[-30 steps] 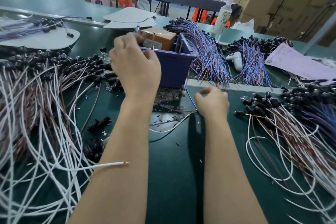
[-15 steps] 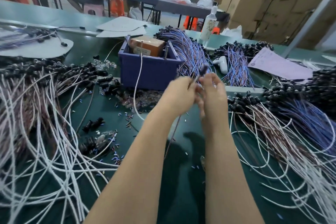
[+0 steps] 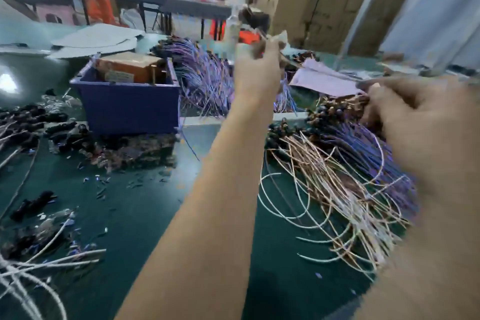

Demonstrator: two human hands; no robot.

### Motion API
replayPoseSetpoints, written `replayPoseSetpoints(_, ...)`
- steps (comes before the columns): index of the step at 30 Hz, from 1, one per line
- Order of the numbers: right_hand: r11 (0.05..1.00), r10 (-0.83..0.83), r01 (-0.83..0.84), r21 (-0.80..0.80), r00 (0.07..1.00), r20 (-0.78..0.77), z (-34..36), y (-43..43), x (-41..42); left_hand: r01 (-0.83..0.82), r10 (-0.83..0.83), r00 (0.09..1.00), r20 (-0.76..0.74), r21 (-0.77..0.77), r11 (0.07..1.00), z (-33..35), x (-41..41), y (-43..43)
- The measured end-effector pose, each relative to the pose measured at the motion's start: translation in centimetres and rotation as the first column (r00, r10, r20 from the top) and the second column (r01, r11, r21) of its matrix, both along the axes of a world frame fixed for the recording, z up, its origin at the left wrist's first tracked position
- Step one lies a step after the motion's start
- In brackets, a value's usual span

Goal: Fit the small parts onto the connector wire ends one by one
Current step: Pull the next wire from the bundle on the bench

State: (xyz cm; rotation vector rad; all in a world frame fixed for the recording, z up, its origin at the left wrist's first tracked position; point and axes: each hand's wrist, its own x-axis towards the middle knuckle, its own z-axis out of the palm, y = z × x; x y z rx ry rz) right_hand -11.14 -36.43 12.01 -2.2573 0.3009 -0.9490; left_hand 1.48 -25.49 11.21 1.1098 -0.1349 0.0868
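The view is motion-blurred. My left hand (image 3: 255,70) is raised above the green table, its fingertips pinching a thin wire (image 3: 281,56) that slants down to the right. My right hand (image 3: 415,122) is far right and heavily blurred, its fingers at the black connector heads of a pile of brown, white and purple wires (image 3: 337,179). Whether it holds anything cannot be made out. Small loose parts (image 3: 135,153) lie heaped in front of the blue bin (image 3: 127,109).
The blue bin holds a brown box (image 3: 130,67). Purple wire bundles (image 3: 205,80) lie behind it, and a pink sheet (image 3: 322,78) is at the back right. White wires (image 3: 31,267) and black connectors (image 3: 28,117) cover the left side. Green mat (image 3: 145,215) shows in the middle.
The hands, joined in front of the bin half a second ago, have parted. My left hand rose with the wire, my right hand swung right to the wire pile, and the view turned right.
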Motion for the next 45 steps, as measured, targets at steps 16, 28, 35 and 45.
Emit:
replayPoseSetpoints(16,0.877,-0.459,0.480,-0.027,0.819,-0.346,-12.6,-3.2,4.9,0.171,-0.195,0.979,-0.066,0.786,0.594,-11.2,-0.8,-8.3)
replayPoseSetpoints(28,0.758,0.652,-0.528,0.383,0.613,-0.446,-11.8,19.3,11.4,-0.418,0.419,0.906,0.057,0.267,0.868,-5.5,0.8,13.2)
replayPoseSetpoints(35,0.593,0.804,-0.525,0.610,0.430,-0.410,-15.7,30.8,12.4,-0.569,0.563,0.814,-0.142,-0.001,0.823,-6.4,0.7,22.4)
replayPoseSetpoints(45,0.752,0.542,-0.659,0.002,0.616,-0.572,-15.8,30.8,13.3,-0.626,0.607,0.755,-0.248,0.004,0.780,-8.8,1.7,24.5)
